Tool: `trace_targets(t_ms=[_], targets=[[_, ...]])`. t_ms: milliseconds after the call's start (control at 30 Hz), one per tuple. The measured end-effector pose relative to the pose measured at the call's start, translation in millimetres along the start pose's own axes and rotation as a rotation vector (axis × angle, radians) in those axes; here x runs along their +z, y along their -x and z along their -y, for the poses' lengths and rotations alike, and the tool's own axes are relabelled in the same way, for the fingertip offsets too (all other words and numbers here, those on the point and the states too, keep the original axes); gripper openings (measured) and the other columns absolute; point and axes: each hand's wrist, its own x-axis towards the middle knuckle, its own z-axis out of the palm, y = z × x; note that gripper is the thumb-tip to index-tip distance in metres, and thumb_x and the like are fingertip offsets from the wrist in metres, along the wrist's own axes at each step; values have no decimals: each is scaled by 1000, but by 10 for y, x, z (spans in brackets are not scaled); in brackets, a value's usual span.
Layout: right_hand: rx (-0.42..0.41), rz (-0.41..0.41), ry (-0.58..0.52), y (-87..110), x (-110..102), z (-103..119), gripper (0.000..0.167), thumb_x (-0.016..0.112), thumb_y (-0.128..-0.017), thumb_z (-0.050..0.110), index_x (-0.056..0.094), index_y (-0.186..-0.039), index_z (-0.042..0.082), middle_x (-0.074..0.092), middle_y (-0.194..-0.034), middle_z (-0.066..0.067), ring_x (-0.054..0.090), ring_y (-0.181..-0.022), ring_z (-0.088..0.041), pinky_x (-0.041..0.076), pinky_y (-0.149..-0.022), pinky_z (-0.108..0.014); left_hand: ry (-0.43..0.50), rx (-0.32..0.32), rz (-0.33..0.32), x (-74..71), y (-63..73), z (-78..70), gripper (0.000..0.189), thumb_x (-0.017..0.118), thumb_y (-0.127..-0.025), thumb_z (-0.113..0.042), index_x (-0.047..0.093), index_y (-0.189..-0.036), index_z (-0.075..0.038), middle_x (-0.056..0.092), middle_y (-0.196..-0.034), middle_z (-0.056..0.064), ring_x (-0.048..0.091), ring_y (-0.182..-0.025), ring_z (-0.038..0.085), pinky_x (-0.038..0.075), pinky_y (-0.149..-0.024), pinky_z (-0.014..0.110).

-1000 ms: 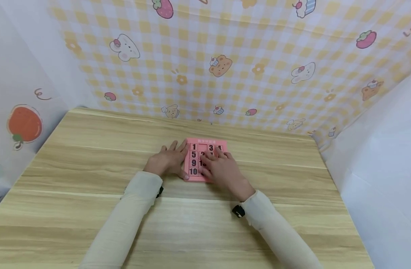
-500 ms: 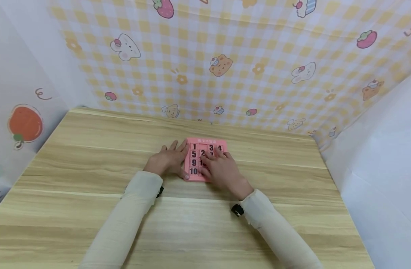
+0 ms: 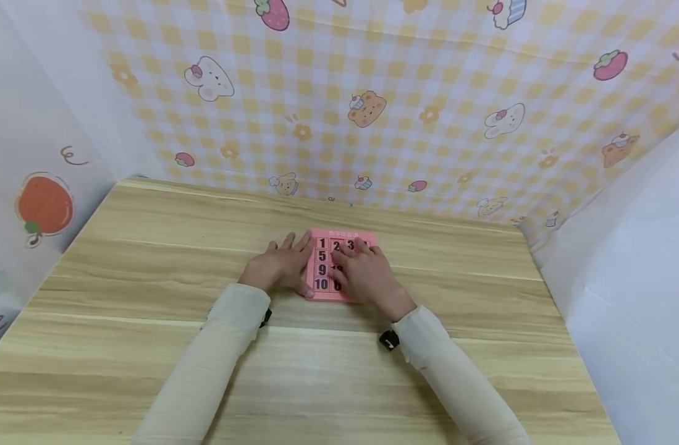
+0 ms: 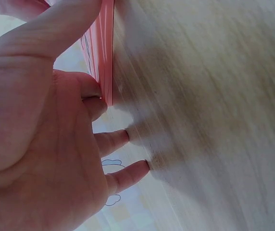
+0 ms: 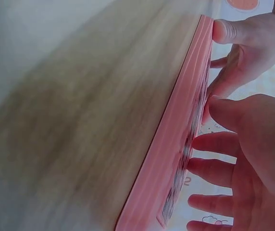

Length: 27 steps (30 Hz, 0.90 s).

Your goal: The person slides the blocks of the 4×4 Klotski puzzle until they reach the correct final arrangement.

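A pink number slide puzzle (image 3: 327, 297) lies flat on the wooden table. My left hand (image 3: 274, 267) rests along its left side, fingers spread; thumb and index finger touch the frame's edge, as the left wrist view shows beside the pink side wall (image 4: 107, 57). From the right, my right hand (image 3: 372, 275) reaches over the board, fingertips on the tiles. The tile 2 (image 3: 336, 246) sits in the top row between the tile 1 (image 3: 322, 243) and the tile 3 (image 3: 350, 245). Tiles 5, 9 and 10 run down the left column. My right hand hides most of the right-hand tiles.
The wooden table (image 3: 167, 266) spreads around the puzzle. Behind it hangs a yellow checked cloth (image 3: 328, 154) with cartoon prints. White walls (image 3: 639, 247) stand at both sides. A black strap (image 3: 390, 340) is at my right wrist.
Tile 2 has slid up from the second row into the gap in the top row. My right hand has shifted slightly with it. The left hand stays at the puzzle's edge.
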Motion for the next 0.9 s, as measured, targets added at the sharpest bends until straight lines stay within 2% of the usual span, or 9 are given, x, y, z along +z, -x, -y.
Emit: trace_targets(t_ms=[300,433,600,900], targets=[[13,16,-36,-40,6,-56,52,40,-104,50,48,-148,25,41,-156,-1,32,-147,-34,35,-112,-58,-1,-8,-5,7,-6,-9,117,78,-79,-51,3,-160,-11,-11,-167,5,-9,-153,36,1,-122,59],[9,22,-42,-9,-14,-77,46,44,-104,35,47,-149,27,38,-158,2,29,-148,-32,35,-113,-57,0,-12,-1,-3,5,-9,117,78,-79,-51,3,-160,-12,-12,-166,5,-10,-153,36,0,-122,58],[-35,18,-32,28,-26,-84,50,53,-99,16,49,-147,29,36,-158,1,27,-149,-33,35,-113,-58,2,-22,3,-20,24,-6,117,77,-79,-50,1,-160,-12,-12,-166,4,-10,-152,36,0,-122,58],[-77,28,13,27,0,-38,52,54,-99,16,47,-149,29,35,-160,0,29,-148,-35,36,-111,-60,4,-9,1,-8,24,-22,117,77,-79,-49,1,-160,-12,-12,-166,5,-10,-152,36,0,-121,59]])
